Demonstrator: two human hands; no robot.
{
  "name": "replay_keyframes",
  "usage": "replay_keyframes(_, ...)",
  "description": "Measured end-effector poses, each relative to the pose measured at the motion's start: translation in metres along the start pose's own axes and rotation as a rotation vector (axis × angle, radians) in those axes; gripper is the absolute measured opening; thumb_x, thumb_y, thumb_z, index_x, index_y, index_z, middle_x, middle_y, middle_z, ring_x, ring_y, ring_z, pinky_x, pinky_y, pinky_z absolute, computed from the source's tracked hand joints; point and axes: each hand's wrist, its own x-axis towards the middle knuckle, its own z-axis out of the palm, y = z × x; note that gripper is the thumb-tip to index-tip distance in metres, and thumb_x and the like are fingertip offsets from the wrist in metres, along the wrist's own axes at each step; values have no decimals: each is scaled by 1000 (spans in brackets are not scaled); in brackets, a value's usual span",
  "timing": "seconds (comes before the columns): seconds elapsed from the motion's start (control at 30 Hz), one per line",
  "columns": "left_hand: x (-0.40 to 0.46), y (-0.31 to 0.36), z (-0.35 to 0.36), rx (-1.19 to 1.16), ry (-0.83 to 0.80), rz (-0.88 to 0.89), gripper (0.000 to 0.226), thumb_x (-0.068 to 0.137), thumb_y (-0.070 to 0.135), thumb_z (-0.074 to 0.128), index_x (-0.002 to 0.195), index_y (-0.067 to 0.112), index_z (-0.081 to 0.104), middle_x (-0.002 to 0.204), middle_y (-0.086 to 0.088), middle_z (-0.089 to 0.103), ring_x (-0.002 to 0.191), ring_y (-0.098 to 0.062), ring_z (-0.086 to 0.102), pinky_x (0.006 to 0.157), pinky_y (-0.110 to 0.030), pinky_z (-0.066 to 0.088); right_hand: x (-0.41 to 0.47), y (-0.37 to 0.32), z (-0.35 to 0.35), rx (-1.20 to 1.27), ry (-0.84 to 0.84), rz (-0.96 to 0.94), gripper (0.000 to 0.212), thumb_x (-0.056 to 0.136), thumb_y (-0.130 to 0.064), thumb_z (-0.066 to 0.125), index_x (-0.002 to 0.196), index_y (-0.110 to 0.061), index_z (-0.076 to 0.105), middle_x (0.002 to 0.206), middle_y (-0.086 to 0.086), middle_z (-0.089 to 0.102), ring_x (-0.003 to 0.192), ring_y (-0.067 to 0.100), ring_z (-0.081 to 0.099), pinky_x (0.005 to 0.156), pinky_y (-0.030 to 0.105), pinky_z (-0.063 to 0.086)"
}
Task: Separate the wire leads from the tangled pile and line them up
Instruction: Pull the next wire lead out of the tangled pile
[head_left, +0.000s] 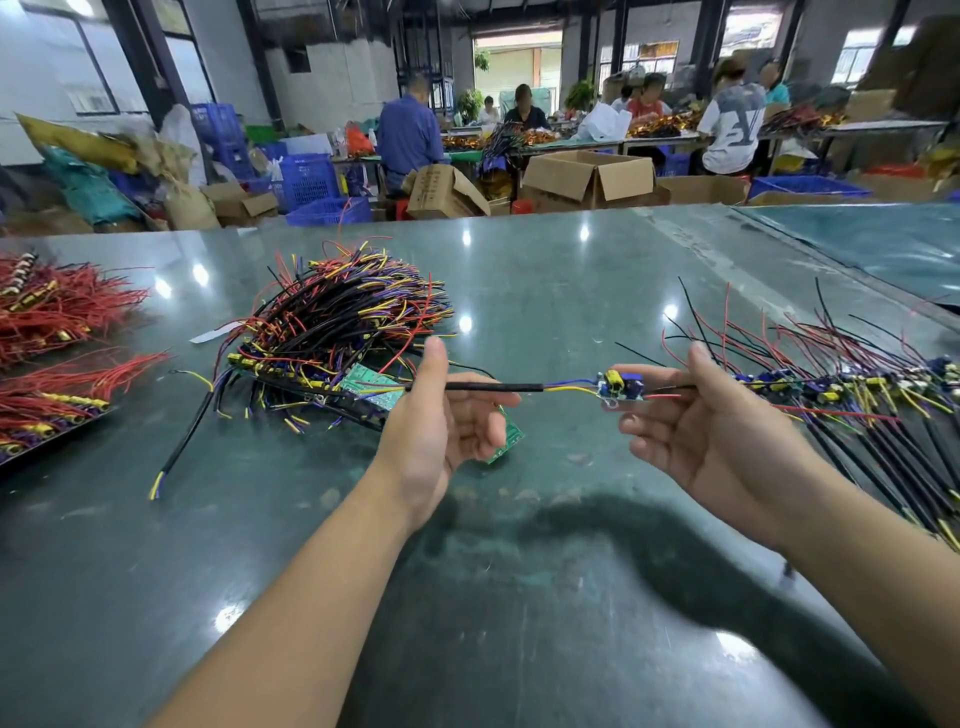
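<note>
A tangled pile (343, 322) of black, red, yellow and purple wire leads lies on the green table (519, 597), left of centre. I hold one wire lead (519, 387) level above the table between both hands. Its black sleeve runs across my left hand (441, 421), over the index finger, with the thumb raised and the fingers relaxed. My right hand (706, 421) grips the lead at its small circuit board (618, 387), whose red and black tails cross the palm. A row of separated leads (857, 400) lies side by side to the right.
One loose lead (182, 436) lies left of the pile. Green circuit boards (371, 387) sit under the pile and below my left hand. Red wire bundles (57, 312) and a tray (52, 415) fill the left edge. People work at tables beyond, among cardboard boxes (587, 176).
</note>
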Motion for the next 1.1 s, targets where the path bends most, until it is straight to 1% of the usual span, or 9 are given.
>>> replay_keyframes(0.1, 3, 3, -7, -74, 44, 36, 84, 95, 60, 15, 69, 10, 76, 43, -6, 53, 38, -13, 46, 41, -16, 38, 3, 2, 0, -30, 96, -43, 71, 98, -54, 24, 74, -15, 78, 65, 12, 67, 53, 15, 54, 47, 19, 46)
replay_keyframes(0.2, 5, 4, -11, -86, 103, 107, 81, 100, 53, 16, 70, 9, 77, 41, -5, 51, 37, -12, 45, 40, -17, 39, 4, 2, 1, -10, 129, -94, 73, 98, -55, 23, 68, -16, 77, 53, 7, 56, 46, 13, 49, 43, 19, 40)
replay_keyframes(0.3, 4, 3, -11, -96, 89, 113, 84, 99, 55, 13, 70, 9, 77, 41, -6, 52, 37, -13, 48, 40, -17, 39, 5, 2, 0, -50, 184, -144, 71, 99, -54, 23, 70, -17, 76, 46, 2, 42, 39, 11, 30, 37, 19, 26)
replay_keyframes(0.5, 4, 6, -16, -165, 112, 103, 85, 99, 54, 13, 66, 9, 77, 43, -6, 53, 39, -15, 47, 41, -17, 39, 5, -9, -13, 123, 282, -199, 73, 97, -59, 25, 68, -14, 74, 41, -2, 30, 40, 11, 20, 43, 18, 17)
replay_keyframes(0.67, 3, 7, -12, -79, 107, 53, 65, 97, 49, 34, 67, 8, 74, 47, -4, 59, 43, -9, 57, 45, -16, 49, 7, -10, -17, 135, 312, -209, 74, 99, -55, 25, 60, -13, 72, 39, -2, 29, 37, 11, 20, 41, 16, 18)
replay_keyframes(0.73, 2, 6, -12, -20, 112, 106, 45, 97, 35, 44, 73, 9, 71, 51, -3, 63, 45, -7, 59, 47, -16, 50, 8, -10, -18, 143, 308, -216, 74, 99, -54, 25, 59, -14, 71, 39, -2, 29, 36, 10, 20, 39, 15, 19)
replay_keyframes(0.8, 2, 5, -10, 30, 128, 179, 34, 99, 25, 43, 81, 6, 66, 55, -2, 66, 47, -6, 60, 49, -15, 51, 9, -13, -20, 98, 303, -217, 74, 99, -55, 24, 59, -14, 71, 38, -2, 28, 36, 11, 20, 38, 15, 20)
replay_keyframes(0.9, 3, 8, -11, 26, 198, 263, 32, 100, 24, 41, 85, 6, 63, 58, -3, 68, 49, -7, 62, 51, -15, 51, 13, -19, -26, 49, 334, -223, 74, 98, -57, 23, 60, -14, 70, 38, -3, 27, 35, 11, 20, 39, 14, 20)
replay_keyframes(1.1, 1, 9, -10, -8, 223, 310, 33, 100, 26, 42, 86, 8, 65, 63, -4, 70, 56, -10, 66, 55, -17, 53, 12, -29, -34, 236, 409, -281, 74, 100, -53, 25, 48, -16, 61, 36, -3, 25, 33, 11, 18, 36, 13, 22)
